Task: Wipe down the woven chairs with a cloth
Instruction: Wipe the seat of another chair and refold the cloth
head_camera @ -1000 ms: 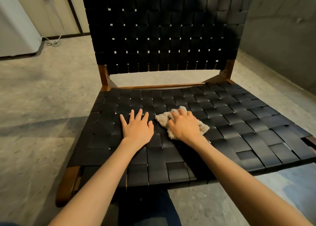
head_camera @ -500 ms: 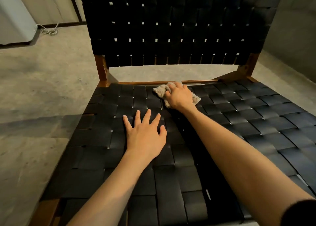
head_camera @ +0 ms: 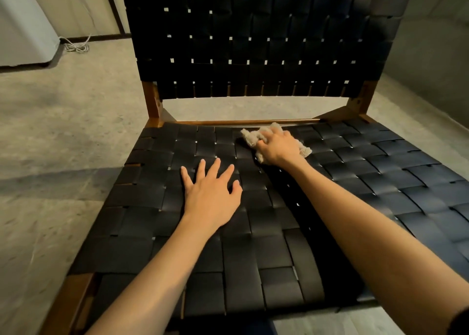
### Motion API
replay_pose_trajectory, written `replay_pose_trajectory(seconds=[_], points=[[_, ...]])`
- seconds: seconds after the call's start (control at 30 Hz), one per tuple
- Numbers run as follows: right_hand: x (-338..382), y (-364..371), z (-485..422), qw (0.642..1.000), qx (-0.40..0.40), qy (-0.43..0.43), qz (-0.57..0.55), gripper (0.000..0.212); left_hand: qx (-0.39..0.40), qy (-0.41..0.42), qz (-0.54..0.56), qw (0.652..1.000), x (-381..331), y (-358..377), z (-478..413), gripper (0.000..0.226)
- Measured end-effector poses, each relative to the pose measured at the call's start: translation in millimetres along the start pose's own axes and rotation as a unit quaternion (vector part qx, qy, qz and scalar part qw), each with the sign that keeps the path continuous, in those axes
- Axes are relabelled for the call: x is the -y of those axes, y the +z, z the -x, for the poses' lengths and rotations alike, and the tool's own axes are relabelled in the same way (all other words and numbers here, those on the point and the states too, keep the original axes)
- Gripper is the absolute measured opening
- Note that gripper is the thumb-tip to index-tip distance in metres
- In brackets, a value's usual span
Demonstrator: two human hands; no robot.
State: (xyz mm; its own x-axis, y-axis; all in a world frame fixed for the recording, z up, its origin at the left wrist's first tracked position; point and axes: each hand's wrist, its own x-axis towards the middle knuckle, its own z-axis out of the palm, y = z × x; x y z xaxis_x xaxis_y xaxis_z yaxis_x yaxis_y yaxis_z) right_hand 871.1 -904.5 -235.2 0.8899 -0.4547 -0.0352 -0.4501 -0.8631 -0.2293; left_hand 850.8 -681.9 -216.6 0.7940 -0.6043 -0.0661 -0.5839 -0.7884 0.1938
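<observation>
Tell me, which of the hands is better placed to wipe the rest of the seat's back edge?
Right, I'd say. The right hand grips the cloth at the seat's back edge, beside the wooden rail. The left hand lies flat on the woven seat, nearer the middle, holding nothing.

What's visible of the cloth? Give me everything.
The cloth is small, beige-grey and fuzzy, like terry or microfibre, bunched rather than spread flat. It lies on the black woven seat near the back, just in front of the wooden rear rail. The right hand covers its middle, fingers curled over it; ragged ends stick out left and right of the hand. Dampness cannot be told.
</observation>
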Motion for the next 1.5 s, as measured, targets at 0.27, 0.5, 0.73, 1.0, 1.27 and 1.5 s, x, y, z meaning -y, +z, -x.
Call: replay_pose_trajectory(seconds=[0.27, 0.5, 0.73, 1.0, 1.27, 1.5], points=[[-1, -38, 136, 0.998, 0.054, -0.038, -0.018, 0.047, 0.009, -0.01, -0.012, 1.0, -6, -8, 4, 0.05], [5, -69, 235, 0.999, 0.015, -0.032, 0.012, 0.042, 0.044, -0.045, 0.001, 0.998, -21, -21, 9, 0.047], [-40, -91, 267, 0.998, 0.005, -0.001, 0.069, 0.045, 0.078, 0.006, 0.024, 0.997, -62, -20, 15, 0.053], [-52, -74, 227, 0.998, 0.005, 0.014, 0.056, 0.049, 0.084, 0.03, 0.025, 0.996, -81, -3, -4, 0.053], [-65, -37, 111, 0.999, 0.0, 0.034, 0.041, 0.049, 0.075, 0.028, 0.002, 0.997, -76, 18, -28, 0.051], [-64, -13, 4, 0.999, -0.008, 0.021, 0.048, 0.045, 0.043, 0.043, 0.01, 0.998, -75, 27, -26, 0.051]])
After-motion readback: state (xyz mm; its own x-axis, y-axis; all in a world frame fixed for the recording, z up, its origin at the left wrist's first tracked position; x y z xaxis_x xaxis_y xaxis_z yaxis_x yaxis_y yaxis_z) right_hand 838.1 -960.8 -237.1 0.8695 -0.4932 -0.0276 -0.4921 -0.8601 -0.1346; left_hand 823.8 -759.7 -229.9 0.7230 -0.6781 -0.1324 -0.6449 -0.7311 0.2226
